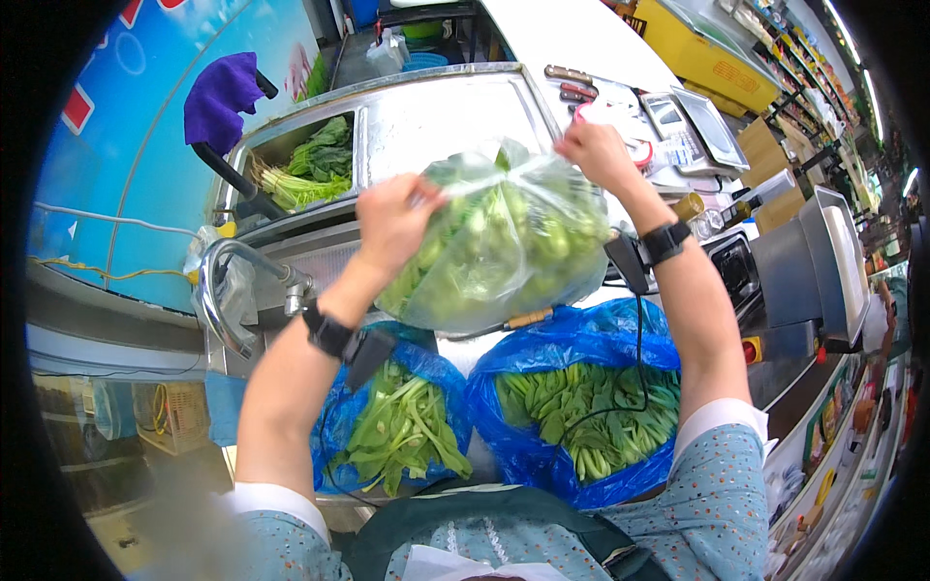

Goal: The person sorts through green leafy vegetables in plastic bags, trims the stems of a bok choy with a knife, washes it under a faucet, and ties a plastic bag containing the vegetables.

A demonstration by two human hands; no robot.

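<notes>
A clear plastic bag [501, 261], bulging with leafy greens, stands on the counter in front of me. Its stretched handles cross over the top of the bag. My left hand [396, 214] grips one end of them, and my right hand [597, 154] pulls the other end out to the right. Closer to my body, a blue plastic bag [454, 388] on the left holds loose leaves and stalks. Beside it, a larger blue bag [501, 436] contains rows of leafy greens [588, 414]. A wooden-handled knife [529, 318] lies partly hidden under the clear bag's front edge.
Left of the bags are a curved metal faucet [218, 290] and a purple cloth [218, 98] on a black bar. A metal basin [356, 152] behind holds more greens [312, 163]. Several knives [569, 74] and a weighing scale [672, 127] lie at the back right.
</notes>
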